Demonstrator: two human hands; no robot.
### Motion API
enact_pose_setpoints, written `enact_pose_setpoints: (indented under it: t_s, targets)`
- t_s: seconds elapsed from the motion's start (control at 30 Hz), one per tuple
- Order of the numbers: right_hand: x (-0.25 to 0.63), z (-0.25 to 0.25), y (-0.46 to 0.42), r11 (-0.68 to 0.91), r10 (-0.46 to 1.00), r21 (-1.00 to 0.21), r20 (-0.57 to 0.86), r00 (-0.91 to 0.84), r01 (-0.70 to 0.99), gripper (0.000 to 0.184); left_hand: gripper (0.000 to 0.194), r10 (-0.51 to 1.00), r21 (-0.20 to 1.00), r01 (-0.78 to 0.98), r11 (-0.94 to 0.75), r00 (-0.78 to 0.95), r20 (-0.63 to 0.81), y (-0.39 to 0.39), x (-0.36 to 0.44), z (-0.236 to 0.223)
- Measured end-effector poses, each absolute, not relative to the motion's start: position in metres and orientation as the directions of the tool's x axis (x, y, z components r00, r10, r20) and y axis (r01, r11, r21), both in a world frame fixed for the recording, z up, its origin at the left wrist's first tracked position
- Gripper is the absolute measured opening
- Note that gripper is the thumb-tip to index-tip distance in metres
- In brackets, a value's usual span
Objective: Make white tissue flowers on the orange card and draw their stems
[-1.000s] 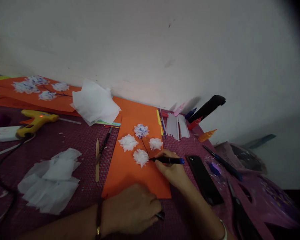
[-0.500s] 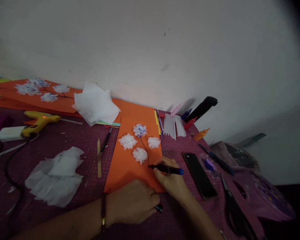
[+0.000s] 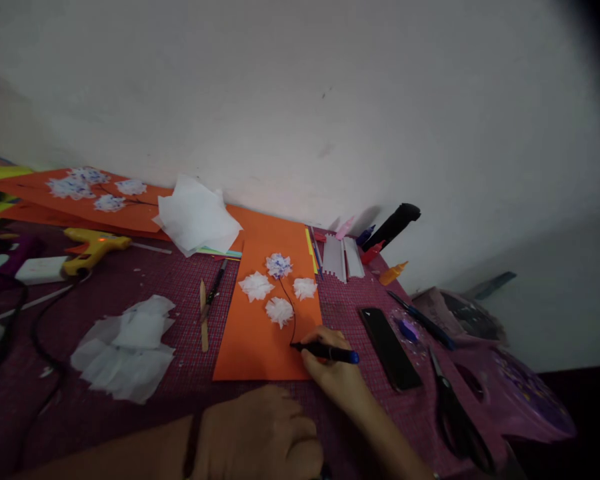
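1. Four white paper flowers (image 3: 279, 311) sit on the orange sheet (image 3: 253, 347), and the right hand (image 3: 330, 373) is closed around a black marker (image 3: 325, 352) with a blue end, its tip touching the sheet at the foot of a thin dark line that runs up among the flowers.
2. The left hand (image 3: 263, 440) rests as a loose fist on the counter (image 3: 170, 400), just below the sheet's near edge; it seems to hold nothing and does not press the sheet.
3. Judging by this, a stem is being drawn; carrying the line on calls for a steady tip and a sheet that stays put.
4. Little sheet remains between the tip and the near edge.
5. A phone (image 3: 389, 347) lies just right of the drawing hand, scissors (image 3: 455, 413) farther right, a wooden stick (image 3: 204, 324) to the left.
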State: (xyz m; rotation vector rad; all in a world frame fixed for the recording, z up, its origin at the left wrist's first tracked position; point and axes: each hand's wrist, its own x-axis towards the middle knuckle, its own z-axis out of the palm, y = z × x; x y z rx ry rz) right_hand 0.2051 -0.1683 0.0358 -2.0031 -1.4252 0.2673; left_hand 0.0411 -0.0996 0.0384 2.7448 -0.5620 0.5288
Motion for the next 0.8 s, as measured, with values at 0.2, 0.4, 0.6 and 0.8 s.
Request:
enact_pose_setpoints:
  t_s: [0.2, 0.4, 0.6, 0.8]
  targets:
    - [0.203, 0.033, -0.168, -0.160, 0.898, -0.604, 0.240, 0.369, 0.781, 0.010, 0.014, 0.290, 0.490, 0.103, -0.866, 0.901, 0.322, -0.072, 0.022, 0.046]
    - [0.197, 0.033, -0.169, -0.159, 0.884, -0.588, 0.274, 0.380, 0.793, 0.010, 0.021, 0.739, 0.905, 0.243, -0.350, 0.664, 0.108, -0.029, 0.040, 0.007]
    - [0.184, 0.034, -0.175, -0.133, 0.889, -0.565, 0.295, 0.350, 0.814, 0.012, 0.021, 0.716, 0.974, 0.141, -0.179, 0.698, 0.031, -0.019, 0.041, -0.001]
    - [0.165, 0.034, -0.186, -0.106, 0.899, -0.596, 0.285, 0.333, 0.796, 0.016, 0.019, 0.705, 0.954, 0.169, -0.246, 0.707, 0.057, -0.020, 0.040, -0.003]
